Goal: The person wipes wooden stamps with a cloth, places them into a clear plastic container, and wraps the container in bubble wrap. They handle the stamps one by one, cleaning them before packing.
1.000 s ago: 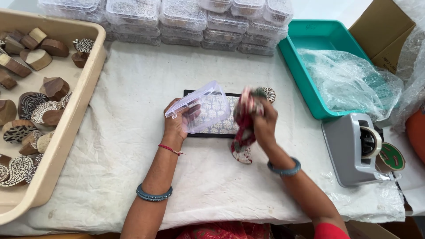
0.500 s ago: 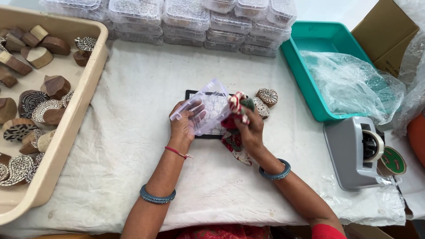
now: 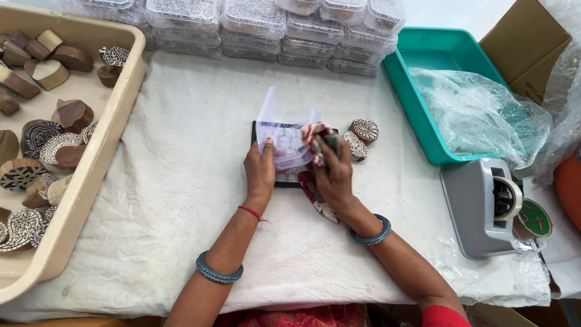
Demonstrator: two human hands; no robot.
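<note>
I see my left hand (image 3: 260, 171) near the centre of the frame, its fingers closed on the lower left edge of a clear plastic pouch (image 3: 284, 136). The pouch lies over a black tray (image 3: 284, 180) and its open mouth stands up toward the top of the frame. My right hand (image 3: 334, 175) is just beside it, gripping a folded patterned cloth (image 3: 316, 138) at the right edge of the pouch; one end of this cloth hangs below the hand onto the white table cover (image 3: 181, 181).

Two carved wooden blocks (image 3: 364, 130) lie just to the right of the right hand, close but not touching it. In the upper right, a teal bin (image 3: 423, 54) holds crumpled clear film, and its near corner is beside these blocks. A grey tape dispenser (image 3: 484, 206) stands at the right edge, well apart from the right forearm. A beige tray (image 3: 103, 157) with many wooden blocks fills the left side of the frame. Between its rim and the left hand the cover is bare, and this is the widest open room. Stacked clear boxes (image 3: 254, 24) close the top edge.
</note>
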